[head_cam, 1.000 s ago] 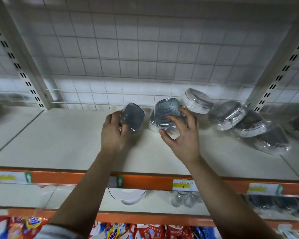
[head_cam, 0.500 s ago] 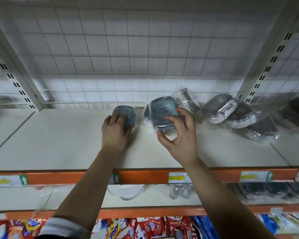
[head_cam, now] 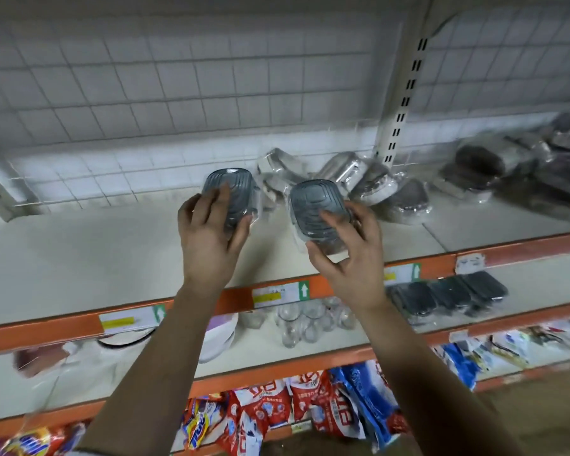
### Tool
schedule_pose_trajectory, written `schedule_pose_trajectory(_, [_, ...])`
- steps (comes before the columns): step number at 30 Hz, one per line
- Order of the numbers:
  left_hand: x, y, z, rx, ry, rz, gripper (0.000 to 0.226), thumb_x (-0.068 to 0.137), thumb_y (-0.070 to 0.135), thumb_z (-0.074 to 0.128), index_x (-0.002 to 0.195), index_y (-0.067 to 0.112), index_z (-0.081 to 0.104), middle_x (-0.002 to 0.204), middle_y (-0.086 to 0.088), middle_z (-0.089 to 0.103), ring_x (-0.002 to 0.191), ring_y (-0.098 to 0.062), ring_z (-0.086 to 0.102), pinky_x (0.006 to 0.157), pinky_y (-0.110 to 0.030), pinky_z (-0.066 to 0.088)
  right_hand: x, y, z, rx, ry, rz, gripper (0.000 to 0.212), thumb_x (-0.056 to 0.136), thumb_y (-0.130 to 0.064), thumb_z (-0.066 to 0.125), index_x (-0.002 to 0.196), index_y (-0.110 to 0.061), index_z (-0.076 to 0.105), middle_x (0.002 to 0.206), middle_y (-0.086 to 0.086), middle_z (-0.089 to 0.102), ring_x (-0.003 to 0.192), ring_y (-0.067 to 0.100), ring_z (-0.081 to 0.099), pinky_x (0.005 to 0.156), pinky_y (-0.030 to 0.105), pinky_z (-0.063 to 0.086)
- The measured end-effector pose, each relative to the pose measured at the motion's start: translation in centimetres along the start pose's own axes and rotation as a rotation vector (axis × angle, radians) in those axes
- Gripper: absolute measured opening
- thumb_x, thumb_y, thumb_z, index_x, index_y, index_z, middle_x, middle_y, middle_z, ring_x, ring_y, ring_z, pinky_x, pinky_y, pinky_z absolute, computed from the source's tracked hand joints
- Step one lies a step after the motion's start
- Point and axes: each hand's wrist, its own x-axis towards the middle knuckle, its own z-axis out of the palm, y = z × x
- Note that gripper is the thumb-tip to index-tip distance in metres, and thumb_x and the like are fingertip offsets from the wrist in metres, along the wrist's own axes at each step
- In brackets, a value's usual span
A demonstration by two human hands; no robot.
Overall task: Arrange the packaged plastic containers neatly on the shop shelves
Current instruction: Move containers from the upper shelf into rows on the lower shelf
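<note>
Left hand (head_cam: 208, 238) grips a wrapped grey container (head_cam: 232, 189) over the middle of the upper shelf (head_cam: 79, 251), fingers (head_cam: 223, 200) curled across its ribbed lid. Right hand (head_cam: 349, 258) grips a second container (head_cam: 313, 205) just beside it, not touching, fingers (head_cam: 331, 220) curled on the lid, thumb at the near end. Contact with the shelf cannot be told. More wrapped containers (head_cam: 369, 182) lie heaped along the back edge, to the right.

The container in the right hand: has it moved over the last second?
Yes. The right hand has drawn the grey container forward, away from the tiled back wall and toward the orange shelf edge.
</note>
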Motion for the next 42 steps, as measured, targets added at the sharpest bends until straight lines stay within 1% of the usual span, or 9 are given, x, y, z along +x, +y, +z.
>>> schedule_pose_trajectory(6, [-5.0, 12.5, 1.5, -0.095, -0.145, 0.08, 0.056, 0.094, 0.045, 0.05, 0.127, 0.001, 0.061, 0.129, -0.019, 0.058, 0.116, -0.043, 0.051, 0.106, -0.043, 0.035, -4.4, 3.8, -12.0, -0.119, 0.055, 0.097, 0.044, 0.074, -0.025, 0.08, 0.115, -0.01, 0.07, 0.129, 0.02, 0.049, 0.119, 0.036, 0.05, 0.093, 0.05, 0.049])
schedule_pose_trajectory(10, [-8.6, 20.9, 2.3, -0.153, -0.221, 0.149, 0.058, 0.094, 0.046, 0.048, 0.127, 0.001, 0.061, 0.127, -0.018, 0.059, 0.116, -0.042, 0.052, 0.103, -0.046, 0.038, -7.9, 6.3, -20.7, -0.19, 0.077, 0.174, 0.048, 0.076, -0.036, 0.075, 0.119, -0.018, 0.069, 0.132, 0.015, 0.048, 0.119, 0.033, 0.049, 0.092, 0.05, 0.049])
schedule_pose_trajectory(15, [-13.4, 29.4, 4.2, -0.232, -0.264, 0.185, 0.056, 0.093, 0.045, 0.049, 0.125, 0.002, 0.063, 0.125, -0.016, 0.061, 0.111, -0.042, 0.054, 0.099, -0.045, 0.041, -12.3, 9.5, -29.4, -0.25, 0.082, 0.246, 0.045, 0.075, -0.032, 0.077, 0.117, -0.017, 0.07, 0.128, 0.014, 0.05, 0.116, 0.031, 0.052, 0.091, 0.046, 0.051])
schedule_pose_trajectory(20, [-16.7, 35.3, 6.9, -0.26, -0.382, 0.197, 0.058, 0.092, 0.048, 0.048, 0.128, 0.004, 0.062, 0.129, -0.013, 0.06, 0.117, -0.041, 0.049, 0.1, -0.047, 0.044, -14.8, 13.2, -35.7, -0.295, 0.099, 0.318, 0.046, 0.072, -0.031, 0.077, 0.115, -0.016, 0.07, 0.126, 0.013, 0.051, 0.114, 0.023, 0.052, 0.09, 0.039, 0.05])
schedule_pose_trajectory(24, [-18.0, 38.7, 9.6, -0.244, -0.447, 0.229, 0.06, 0.092, 0.051, 0.047, 0.127, 0.005, 0.063, 0.127, -0.011, 0.061, 0.117, -0.039, 0.048, 0.099, -0.048, 0.046, -15.6, 16.6, -38.3, -0.35, 0.108, 0.351, 0.041, 0.072, -0.027, 0.079, 0.108, -0.009, 0.072, 0.123, 0.017, 0.054, 0.111, 0.028, 0.054, 0.088, 0.035, 0.048])
schedule_pose_trajectory(28, [-18.8, 40.9, 13.3, -0.224, -0.518, 0.237, 0.062, 0.092, 0.053, 0.044, 0.13, 0.007, 0.061, 0.129, -0.009, 0.06, 0.12, -0.037, 0.048, 0.101, -0.048, 0.044, -16.0, 20.9, -39.8, -0.363, 0.037, 0.389, 0.041, 0.071, -0.016, 0.085, 0.109, -0.009, 0.071, 0.127, 0.016, 0.053, 0.113, 0.027, 0.052, 0.085, 0.038, 0.051])
schedule_pose_trajectory(34, [-19.4, 42.8, 19.8, -0.172, -0.614, 0.182, 0.066, 0.094, 0.056, 0.039, 0.133, 0.006, 0.058, 0.133, -0.01, 0.057, 0.122, -0.036, 0.046, 0.102, -0.049, 0.043, -15.5, 28.1, -40.9, -0.324, -0.074, 0.42, 0.043, 0.07, -0.019, 0.086, 0.11, -0.013, 0.071, 0.131, 0.01, 0.053, 0.11, 0.021, 0.055, 0.077, 0.027, 0.045])
schedule_pose_trajectory(38, [-19.8, 43.1, 23.2, -0.121, -0.639, 0.147, 0.063, 0.094, 0.053, 0.043, 0.128, 0.003, 0.061, 0.128, -0.013, 0.059, 0.117, -0.039, 0.051, 0.098, -0.05, 0.046, -15.2, 32.1, -40.2, -0.276, -0.194, 0.41, 0.042, 0.071, -0.02, 0.086, 0.11, -0.014, 0.071, 0.133, 0.009, 0.052, 0.111, 0.016, 0.051, 0.076, 0.024, 0.047])
schedule_pose_trajectory(42, [-20.4, 41.8, 25.8, -0.046, -0.655, 0.088, 0.061, 0.092, 0.05, 0.048, 0.127, 0.001, 0.061, 0.128, -0.014, 0.059, 0.116, -0.041, 0.051, 0.097, -0.051, 0.047, -15.2, 35.2, -38.1, -0.209, -0.25, 0.413, 0.042, 0.073, -0.021, 0.084, 0.112, -0.015, 0.07, 0.133, 0.009, 0.052, 0.112, 0.021, 0.055, 0.076, 0.028, 0.052])
